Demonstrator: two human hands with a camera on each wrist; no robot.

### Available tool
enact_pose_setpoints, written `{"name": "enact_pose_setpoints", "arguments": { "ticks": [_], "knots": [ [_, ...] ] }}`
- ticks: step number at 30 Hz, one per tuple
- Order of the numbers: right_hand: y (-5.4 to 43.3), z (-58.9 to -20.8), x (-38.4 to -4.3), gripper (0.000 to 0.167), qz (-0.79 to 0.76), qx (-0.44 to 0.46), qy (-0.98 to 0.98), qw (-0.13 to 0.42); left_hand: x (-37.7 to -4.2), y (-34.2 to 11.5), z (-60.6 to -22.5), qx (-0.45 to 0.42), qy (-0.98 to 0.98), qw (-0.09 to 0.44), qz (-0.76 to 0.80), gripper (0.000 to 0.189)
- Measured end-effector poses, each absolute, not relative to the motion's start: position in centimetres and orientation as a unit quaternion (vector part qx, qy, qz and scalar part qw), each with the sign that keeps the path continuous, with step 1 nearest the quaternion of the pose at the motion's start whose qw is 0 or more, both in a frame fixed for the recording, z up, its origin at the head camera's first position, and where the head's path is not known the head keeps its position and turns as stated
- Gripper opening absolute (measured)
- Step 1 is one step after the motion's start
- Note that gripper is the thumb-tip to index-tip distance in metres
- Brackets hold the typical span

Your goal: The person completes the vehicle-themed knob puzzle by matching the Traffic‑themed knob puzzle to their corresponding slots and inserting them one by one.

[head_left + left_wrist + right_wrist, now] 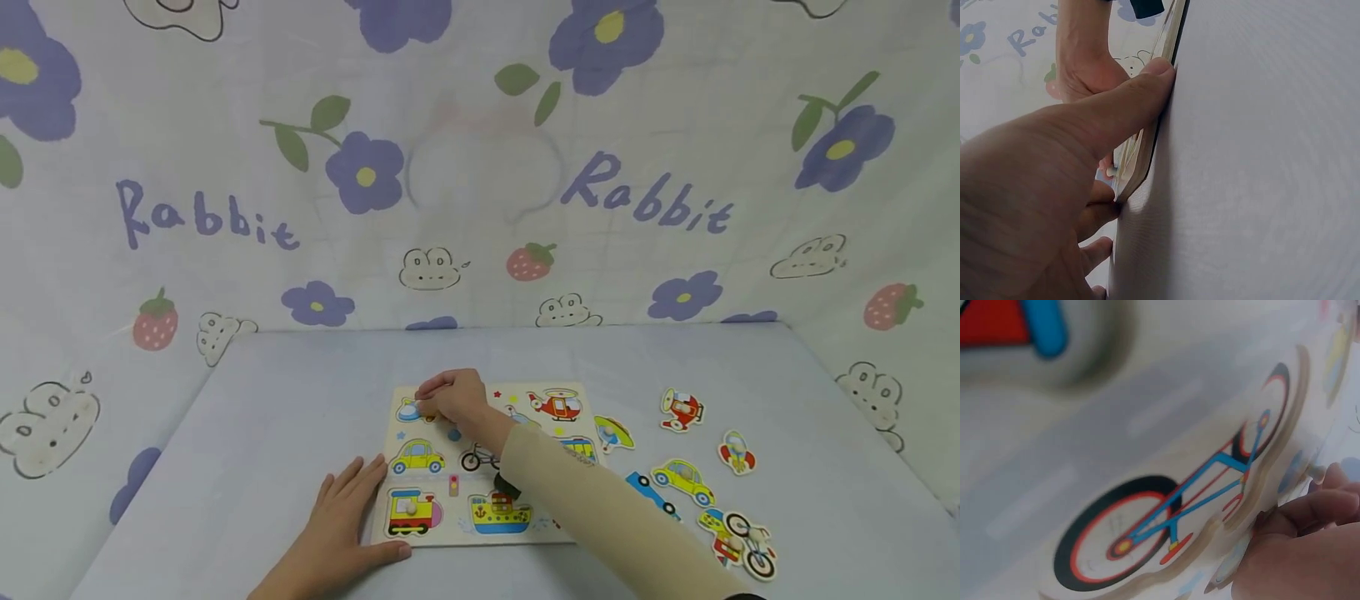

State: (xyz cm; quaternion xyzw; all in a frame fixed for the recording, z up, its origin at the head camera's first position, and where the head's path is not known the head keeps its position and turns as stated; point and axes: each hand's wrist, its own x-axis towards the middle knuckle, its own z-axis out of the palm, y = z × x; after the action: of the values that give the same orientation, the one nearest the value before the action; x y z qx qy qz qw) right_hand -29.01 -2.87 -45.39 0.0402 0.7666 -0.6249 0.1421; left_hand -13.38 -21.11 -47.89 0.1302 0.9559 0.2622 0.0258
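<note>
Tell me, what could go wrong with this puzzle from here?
The right grip covers part of the board's far-left shape, so a crooked fit might go unnoticed.

The sleeve looks close to the blue truck piece in the head view, and might nudge it.

The bicycle piece overlaps another piece; lifting one could shift the other.

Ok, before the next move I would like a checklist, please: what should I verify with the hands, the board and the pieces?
1. Left hand at the board: ok, touching its edge.
2. Train seated: ok, it appears to lie in its slot.
3. Car slot free: ok, the car lies loose.
4. Right hand grip: cannot tell, contact is mostly hidden.
5. Loose bike separate: not ok, it overlaps another piece.
</note>
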Motion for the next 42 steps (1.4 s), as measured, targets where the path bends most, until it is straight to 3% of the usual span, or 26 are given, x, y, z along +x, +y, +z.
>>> {"name": "enact_pose_setpoints", "arguments": {
  "ticks": [11, 19, 31, 42],
  "knots": [
    [-2.0, -43.7, -28.7, 0.021, -0.663, 0.002, 0.736, 0.135, -13.6, -21.1, -48.2, 0.129, 0.954, 0.033, 0.267, 0.113],
    [1.8, -40.3, -28.7, 0.025, -0.692, -0.056, 0.715, 0.086, -13.6, -20.8, -48.0, 0.127, 0.953, 0.035, 0.274, 0.113],
    [9.8, -38.5, -26.1, 0.027, -0.691, -0.01, 0.723, 0.004, -13.6, -21.0, -48.5, 0.118, 0.954, 0.038, 0.273, 0.116],
    [16.4, -37.6, -23.9, 0.04, -0.671, 0.02, 0.741, -0.006, -13.6, -21.0, -48.6, 0.12, 0.955, 0.034, 0.269, 0.116]
  ]
}}
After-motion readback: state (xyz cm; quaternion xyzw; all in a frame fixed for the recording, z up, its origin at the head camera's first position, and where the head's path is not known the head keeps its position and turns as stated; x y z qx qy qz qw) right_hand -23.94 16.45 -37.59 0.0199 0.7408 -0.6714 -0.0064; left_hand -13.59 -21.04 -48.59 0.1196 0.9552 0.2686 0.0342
